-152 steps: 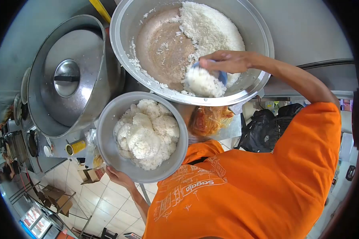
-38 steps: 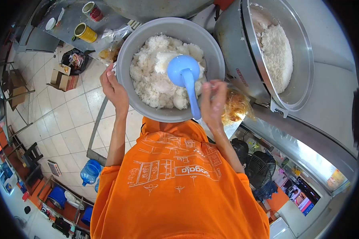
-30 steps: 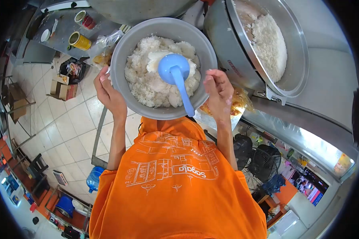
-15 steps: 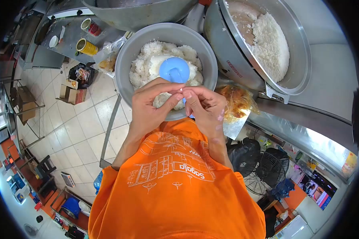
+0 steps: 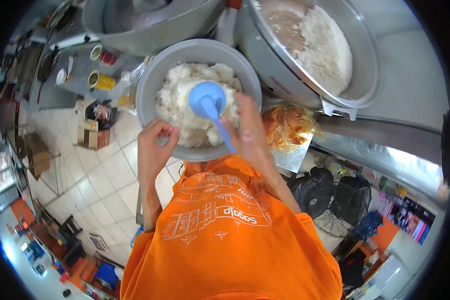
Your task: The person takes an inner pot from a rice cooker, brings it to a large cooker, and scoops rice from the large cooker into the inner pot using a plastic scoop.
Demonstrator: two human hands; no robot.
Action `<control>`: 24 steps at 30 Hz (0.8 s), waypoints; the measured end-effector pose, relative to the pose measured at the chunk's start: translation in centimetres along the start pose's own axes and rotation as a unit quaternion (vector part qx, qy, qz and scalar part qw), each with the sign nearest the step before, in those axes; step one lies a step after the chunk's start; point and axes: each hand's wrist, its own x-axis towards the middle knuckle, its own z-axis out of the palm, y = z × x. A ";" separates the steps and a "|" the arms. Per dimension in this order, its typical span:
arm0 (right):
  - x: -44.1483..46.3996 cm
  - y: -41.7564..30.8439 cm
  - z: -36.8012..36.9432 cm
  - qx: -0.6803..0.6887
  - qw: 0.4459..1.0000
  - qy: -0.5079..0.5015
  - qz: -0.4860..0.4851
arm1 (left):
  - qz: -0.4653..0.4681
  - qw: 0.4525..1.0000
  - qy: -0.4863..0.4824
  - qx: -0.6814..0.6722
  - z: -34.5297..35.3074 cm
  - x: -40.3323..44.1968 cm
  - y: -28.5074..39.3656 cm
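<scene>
A grey bowl (image 5: 252, 80) heaped with white rice (image 5: 180, 80) stands before me. Resting on the rice is a blue scoop (image 5: 207, 97), its handle pointing toward my shirt. My left hand (image 5: 156, 145) is at the bowl's lower left rim, fingers curled and thumb close to the index finger, with nothing visible between them. Over the lower right rim, my right hand (image 5: 247, 130) is slightly blurred, its fingers apart beside the scoop handle; whether the thumb touches the handle is unclear.
A large pot with rice (image 5: 370, 75) stands at upper right, another large metal pot (image 5: 160, 32) behind the bowl. Orange food in a plastic bag (image 5: 287, 127) lies right of the bowl. Cans, including a yellow one (image 5: 102, 80), stand left. A black fan (image 5: 337, 205) is lower right.
My hands, fingertips together over the bowl half a second ago, have parted: the left moved to the left rim, the right toward the scoop handle. The scoop still lies on the rice.
</scene>
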 end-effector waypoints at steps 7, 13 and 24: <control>-3.7 1.5 3.7 -0.022 0.977 -0.203 0.052 | 0.091 0.973 -0.149 0.148 -0.6 -0.9 -5.1; -1.5 0.2 -0.9 0.155 0.979 -0.125 0.038 | 0.052 0.976 -0.099 0.185 -1.8 1.8 -4.9; 3.7 -3.3 -17.9 0.116 0.985 0.062 -0.115 | 0.090 0.983 -0.056 0.152 -1.5 3.5 -4.4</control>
